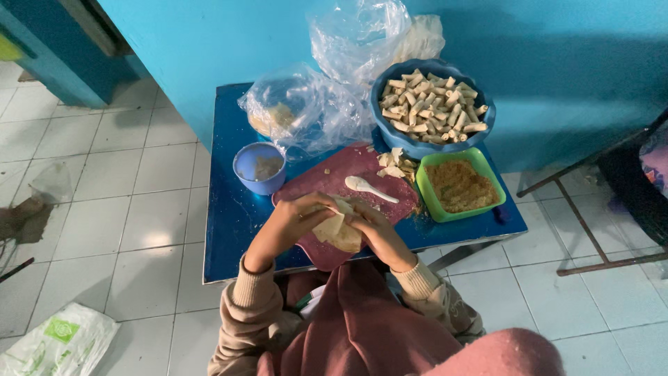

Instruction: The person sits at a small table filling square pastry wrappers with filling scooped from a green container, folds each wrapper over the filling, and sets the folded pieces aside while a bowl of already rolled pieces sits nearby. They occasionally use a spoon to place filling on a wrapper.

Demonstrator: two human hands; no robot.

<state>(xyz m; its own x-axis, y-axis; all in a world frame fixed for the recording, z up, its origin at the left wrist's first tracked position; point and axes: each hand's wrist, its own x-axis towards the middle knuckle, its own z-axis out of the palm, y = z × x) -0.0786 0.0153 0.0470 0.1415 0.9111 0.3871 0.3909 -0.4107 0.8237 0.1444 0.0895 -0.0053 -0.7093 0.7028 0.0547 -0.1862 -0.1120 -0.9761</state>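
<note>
Both hands work on one thin, pale dough wrapper held just above the near end of the dark red cutting board. The left hand is closed around its left edge and the right hand is closed on its right edge, fingers folded over it. The wrapper is only partly folded, not yet a tight roll; its long axis seems to run across, from one hand to the other.

Much looks done: the big blue round bowl is heaped with finished pale rolls, and a few more lie on the board beside it. The green square tray is full of brown crumbly filling, so I judge many remain. A white plastic spoon rests on the board, handle pointing right, on the blue worktop.
</note>
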